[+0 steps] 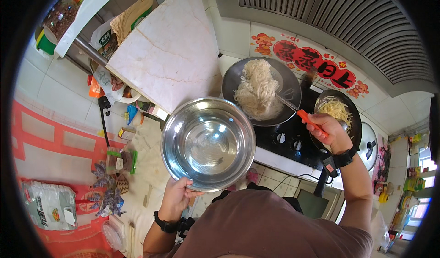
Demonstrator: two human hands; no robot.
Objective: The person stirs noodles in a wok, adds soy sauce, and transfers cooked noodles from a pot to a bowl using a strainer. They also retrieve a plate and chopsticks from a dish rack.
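Note:
My left hand (180, 195) grips the near rim of a wide stainless steel basin (173, 144), thumb on top. The basin's bottom reflects bright light; whether a little water lies in it I cannot tell. In my right hand (326, 131) is the orange handle of a metal kitchen utensil (288, 103), its head hidden under noodles. A heap of pale noodles (259, 86) rests on that head, above or in a dark wok (295, 88) with whitish liquid. The basin's right edge lies close beside the wok in view.
Beneath the wok is a black gas hob (271, 139). A second pan (355, 120) holds pale yellow shreds (337, 112), with a glass lid (369, 149) beside it. Overhead juts a range hood (337, 14). A marbled shelf (168, 51) stands at left, above a cluttered counter (151, 155).

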